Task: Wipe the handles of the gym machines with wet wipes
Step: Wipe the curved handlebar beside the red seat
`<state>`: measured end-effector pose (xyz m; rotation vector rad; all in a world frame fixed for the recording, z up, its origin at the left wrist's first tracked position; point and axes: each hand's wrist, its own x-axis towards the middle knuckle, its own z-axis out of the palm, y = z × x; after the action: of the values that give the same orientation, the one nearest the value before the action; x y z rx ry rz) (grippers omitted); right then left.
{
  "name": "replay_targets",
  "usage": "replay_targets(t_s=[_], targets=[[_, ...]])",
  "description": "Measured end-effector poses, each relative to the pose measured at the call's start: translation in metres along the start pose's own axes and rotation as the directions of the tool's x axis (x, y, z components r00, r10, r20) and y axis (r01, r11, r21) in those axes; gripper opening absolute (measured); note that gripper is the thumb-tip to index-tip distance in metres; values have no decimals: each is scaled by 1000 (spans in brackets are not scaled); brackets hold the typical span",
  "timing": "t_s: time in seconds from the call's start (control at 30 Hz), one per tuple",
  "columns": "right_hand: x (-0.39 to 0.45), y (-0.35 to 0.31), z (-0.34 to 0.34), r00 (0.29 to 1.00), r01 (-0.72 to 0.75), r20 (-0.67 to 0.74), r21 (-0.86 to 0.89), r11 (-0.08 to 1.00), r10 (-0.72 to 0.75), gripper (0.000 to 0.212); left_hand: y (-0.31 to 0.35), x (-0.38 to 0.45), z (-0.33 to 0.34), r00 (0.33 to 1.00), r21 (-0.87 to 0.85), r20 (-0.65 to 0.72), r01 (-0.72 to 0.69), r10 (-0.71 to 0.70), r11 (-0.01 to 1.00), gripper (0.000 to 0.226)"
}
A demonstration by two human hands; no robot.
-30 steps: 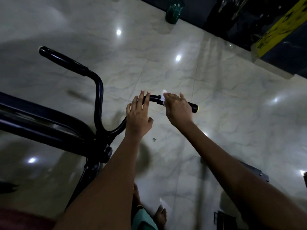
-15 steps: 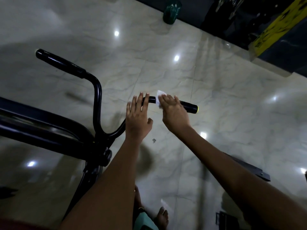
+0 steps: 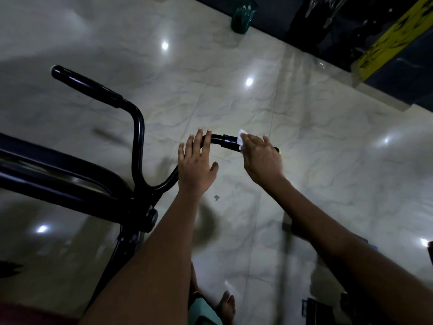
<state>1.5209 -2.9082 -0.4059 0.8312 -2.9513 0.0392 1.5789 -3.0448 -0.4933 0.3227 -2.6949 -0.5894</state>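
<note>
- Since the earlier frames, the right hand [image 3: 262, 158] has been drawn back toward the yellow-tipped end of the right handle [image 3: 230, 142], so that more of the black grip shows between the two hands; the left hand [image 3: 195, 161] has barely shifted.
- The wet wipe [image 3: 241, 138] is seen as a small white crumpled corner at the 10 o'clock edge of the right hand, pressed against the grip; the fingers are laid over wipe and grip, only lightly bent, and how far they wrap underneath cannot be told.
- The left hand is held flat and spread, fingers straight, laid on the bare bend of the bar at 9 o'clock from the wipe; nothing is held in it.
- The right handle is judged to be mid-wipe, with part of its length probably covered.
- The left handle [image 3: 86, 86], at 10 o'clock in the view, is untouched now; whether it has been wiped cannot be told. Other machines would be left as well.
- The bar is made of glossy black round tubing; the grips look thicker and matte, like rubber or foam.
- The floor [image 3: 328, 160] is of polished, veined marble-like tile, and lamps are reflected in it.
</note>
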Motion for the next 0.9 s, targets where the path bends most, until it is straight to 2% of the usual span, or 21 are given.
replay_targets(t_s=[0.1, 0.2, 0.23, 0.37, 0.47, 0.53, 0.7, 0.83, 0.9], targets=[[3, -1, 1, 998, 7, 55, 34, 999, -9, 41, -1, 2, 0, 997, -47, -75, 7, -10, 999, 63], [-8, 6, 5, 999, 36, 13, 70, 997, -37, 38, -3, 4, -2, 997, -118, -65, 31, -38, 993, 57], [-10, 10, 2, 1000, 17, -5, 63, 998, -17, 38, -2, 5, -3, 997, -124, -53, 47, -54, 991, 57], [2, 10, -6, 988, -128, 95, 84, 988, 120, 38, 2, 10, -5, 989, -137, -28, 141, -146, 980, 56], [-5, 7, -1, 998, -49, 56, 141, 989, 41, 38, 2, 13, -4, 984, -154, -70, 152, -164, 976, 49], [-14, 17, 4, 999, -30, 20, 141, 990, 27, 38, 0, 13, -2, 986, -131, -104, 116, -130, 985, 44], [-2, 28, 5, 976, -201, 109, 118, 972, 188, 40, -9, 15, 2, 989, -123, -140, 29, -47, 992, 39], [-12, 29, 4, 996, -74, 66, 141, 987, 66, 39, -34, 28, 0, 976, -181, -106, -205, 188, 962, 43], [-13, 35, -1, 991, -114, 81, 113, 987, 105, 40, -38, 30, 0, 969, -186, -89, -242, 229, 952, 48]])
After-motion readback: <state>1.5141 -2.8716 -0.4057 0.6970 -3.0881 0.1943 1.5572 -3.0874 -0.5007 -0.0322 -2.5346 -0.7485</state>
